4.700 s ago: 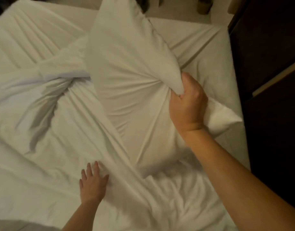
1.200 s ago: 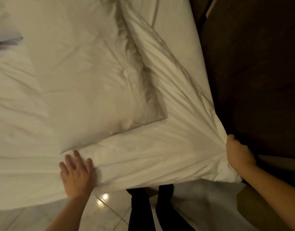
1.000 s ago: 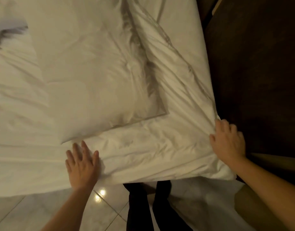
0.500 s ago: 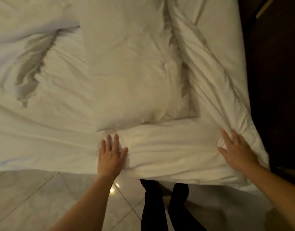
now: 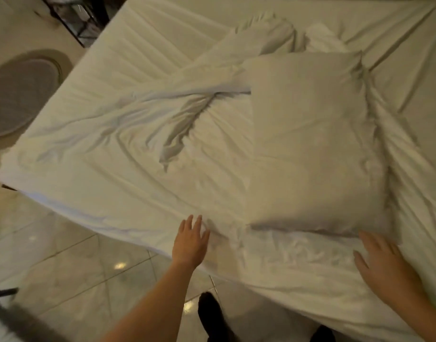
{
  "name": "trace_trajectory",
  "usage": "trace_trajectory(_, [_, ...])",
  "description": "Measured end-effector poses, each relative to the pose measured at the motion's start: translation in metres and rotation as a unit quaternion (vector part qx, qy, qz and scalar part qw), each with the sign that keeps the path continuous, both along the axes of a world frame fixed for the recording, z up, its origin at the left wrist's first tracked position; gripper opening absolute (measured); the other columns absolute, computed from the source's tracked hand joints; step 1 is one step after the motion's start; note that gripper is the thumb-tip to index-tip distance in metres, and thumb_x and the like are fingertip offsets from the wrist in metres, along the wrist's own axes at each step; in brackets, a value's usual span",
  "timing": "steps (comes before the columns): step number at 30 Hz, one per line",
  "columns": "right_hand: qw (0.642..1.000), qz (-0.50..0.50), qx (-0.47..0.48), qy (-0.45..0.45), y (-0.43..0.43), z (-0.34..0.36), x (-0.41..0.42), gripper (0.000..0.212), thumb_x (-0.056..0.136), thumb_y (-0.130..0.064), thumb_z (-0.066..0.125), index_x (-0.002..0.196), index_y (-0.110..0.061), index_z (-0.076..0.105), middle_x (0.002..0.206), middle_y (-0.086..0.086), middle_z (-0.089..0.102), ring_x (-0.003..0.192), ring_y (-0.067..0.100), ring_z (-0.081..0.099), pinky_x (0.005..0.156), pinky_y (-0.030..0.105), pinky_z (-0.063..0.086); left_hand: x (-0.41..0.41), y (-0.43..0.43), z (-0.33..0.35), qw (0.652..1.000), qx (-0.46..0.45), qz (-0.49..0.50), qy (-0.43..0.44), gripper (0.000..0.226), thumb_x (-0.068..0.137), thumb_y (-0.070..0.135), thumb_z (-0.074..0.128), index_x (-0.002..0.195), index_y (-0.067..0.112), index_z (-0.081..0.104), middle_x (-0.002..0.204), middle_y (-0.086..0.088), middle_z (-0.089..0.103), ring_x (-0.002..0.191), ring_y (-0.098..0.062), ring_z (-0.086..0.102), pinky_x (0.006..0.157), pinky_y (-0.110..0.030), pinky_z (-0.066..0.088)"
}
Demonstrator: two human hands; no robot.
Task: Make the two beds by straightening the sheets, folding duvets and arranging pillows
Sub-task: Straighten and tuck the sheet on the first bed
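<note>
Bedding and surrounds: whites over pale beige, no prints.
Duvet [image 5: 128, 154]: plain white, with bluish-grey shadow in its deeper folds and a cool blue-white tint along the near edge. Pillow [image 5: 310, 144]: plain off-white, slightly warmer and creamier than the duvet, unpatterned. Sheet [image 5: 147, 45]: white to ivory, plain, crossed by faint parallel ridges that read as soft tonal stripes. Floor [image 5: 64, 267]: glossy pale beige tiles with light marbling, thin dark grout lines and small bright yellow-white reflections. Round rug [image 5: 19, 95]: grey-brown centre ringed by a lighter beige border. Rack frame [image 5: 71, 23]: black. Clothing on the person's legs [image 5: 212, 314]: black, plain.
</note>
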State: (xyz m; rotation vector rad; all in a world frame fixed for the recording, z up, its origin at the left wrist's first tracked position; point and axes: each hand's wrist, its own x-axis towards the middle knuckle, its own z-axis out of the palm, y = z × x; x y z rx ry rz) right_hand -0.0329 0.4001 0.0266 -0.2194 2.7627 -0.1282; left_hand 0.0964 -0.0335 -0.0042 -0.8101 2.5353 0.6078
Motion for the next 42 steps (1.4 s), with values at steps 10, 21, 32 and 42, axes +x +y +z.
trace_trajectory(10, [0.996,0.069,-0.05,0.016,-0.269,0.024,0.008,0.059,0.095,-0.027,0.06,0.15,-0.02,0.04,0.154,0.01,0.041,0.135,0.032,0.042,0.109,0.048,0.04,0.043,-0.254,0.009,0.999,-0.006,0.032,0.006,0.061,0.109,0.047,0.036,0.164,0.024,0.024,0.171,-0.008,0.017,0.157,-0.03,0.011,0.128,-0.042,0.015])
trace_trajectory(21, [0.989,0.131,-0.044,-0.054,-0.494,0.004,-0.01,0.06,0.102,-0.042,0.041,0.157,-0.031,0.02,0.163,-0.003,0.023,0.144,0.02,0.028,0.105,0.04,0.044,0.062,-0.442,0.007,0.995,0.005,0.099,0.023,0.063,0.108,0.051,0.034,0.165,0.029,0.018,0.173,-0.002,0.011,0.159,-0.026,0.004,0.127,-0.044,0.022])
trace_trajectory(32, [0.986,0.141,-0.015,-0.09,-0.704,-0.013,-0.03,0.061,0.101,-0.041,0.042,0.157,-0.028,0.021,0.162,0.0,0.026,0.145,0.024,0.03,0.109,0.04,0.041,0.072,-0.659,0.022,0.979,0.019,0.197,0.05,0.061,0.108,0.05,0.037,0.163,0.024,0.028,0.17,-0.006,0.021,0.157,-0.026,0.012,0.125,-0.047,0.022])
trace_trajectory(42, [0.987,0.089,-0.036,-0.13,-0.921,-0.042,0.028,0.066,0.098,-0.048,0.046,0.157,-0.034,0.02,0.163,-0.005,0.023,0.146,0.021,0.028,0.112,0.042,0.037,0.098,-0.881,-0.007,0.965,0.078,0.244,0.06,0.062,0.107,0.046,0.044,0.16,0.015,0.035,0.163,-0.012,0.035,0.15,-0.028,0.032,0.122,-0.044,0.031])
